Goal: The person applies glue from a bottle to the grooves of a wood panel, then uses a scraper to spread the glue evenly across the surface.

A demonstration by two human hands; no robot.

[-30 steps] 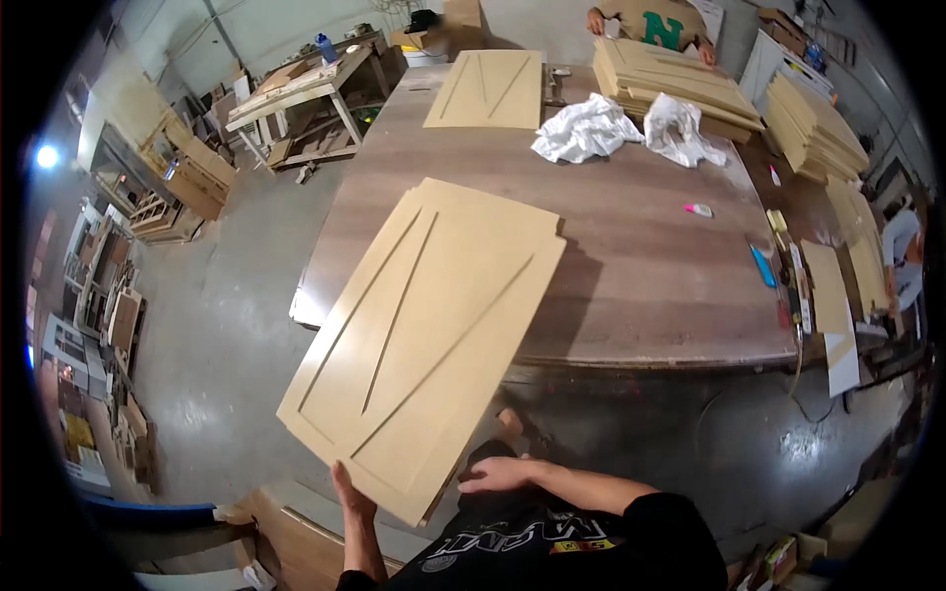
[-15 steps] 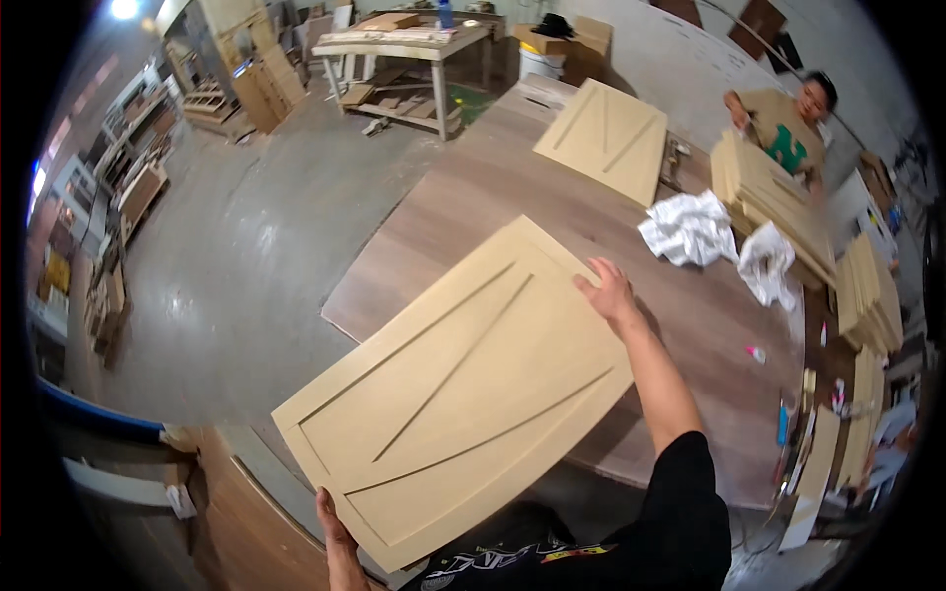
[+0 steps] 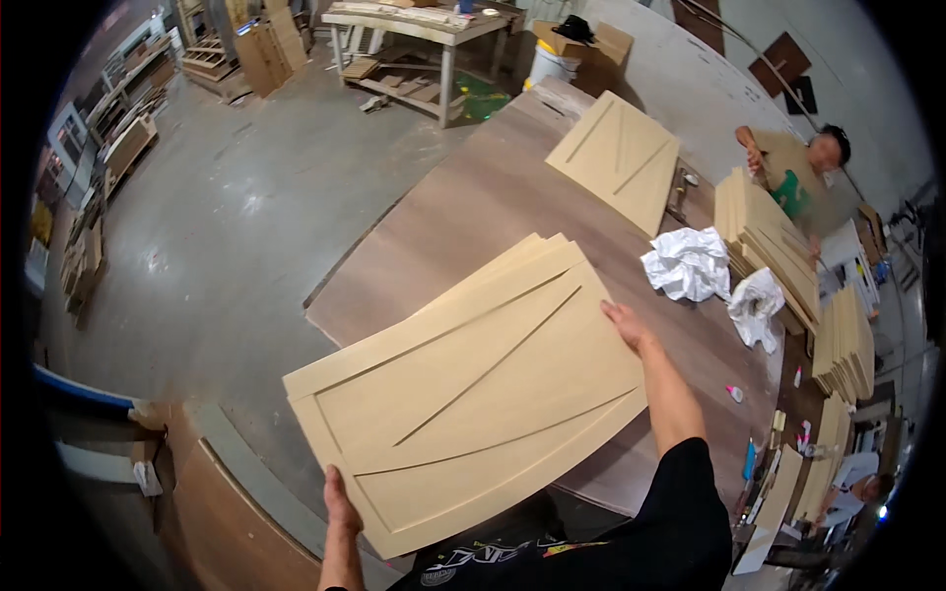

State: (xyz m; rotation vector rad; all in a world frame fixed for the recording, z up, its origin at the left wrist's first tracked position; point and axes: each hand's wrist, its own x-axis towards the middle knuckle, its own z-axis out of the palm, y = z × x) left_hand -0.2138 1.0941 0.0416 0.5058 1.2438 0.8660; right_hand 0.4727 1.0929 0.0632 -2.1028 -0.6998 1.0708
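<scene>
A beige wooden door panel (image 3: 483, 394) with grooved slanting lines and a raised frame is tilted in front of me, over the near edge of the brown table. Along its far long edge, a second beige panel (image 3: 512, 254) shows from underneath, mostly hidden. My left hand (image 3: 340, 502) grips the near left end, thumb on top and fingers out of sight below. At the far right end my right hand (image 3: 628, 325) is closed on the edge, its fingers partly hidden.
The brown table (image 3: 443, 227) carries another grooved panel (image 3: 619, 158), white crumpled cloths (image 3: 687, 264) and a small glue bottle (image 3: 735, 394). Beyond stands a stack of panels (image 3: 764, 236), with a person (image 3: 793, 177) behind it. A wooden workbench (image 3: 424, 25) stands farther back.
The held panel has shifted slightly right, and the edge of a second panel now shows beneath it. My right hand has moved a little nearer and to the right. The view has turned slightly.
</scene>
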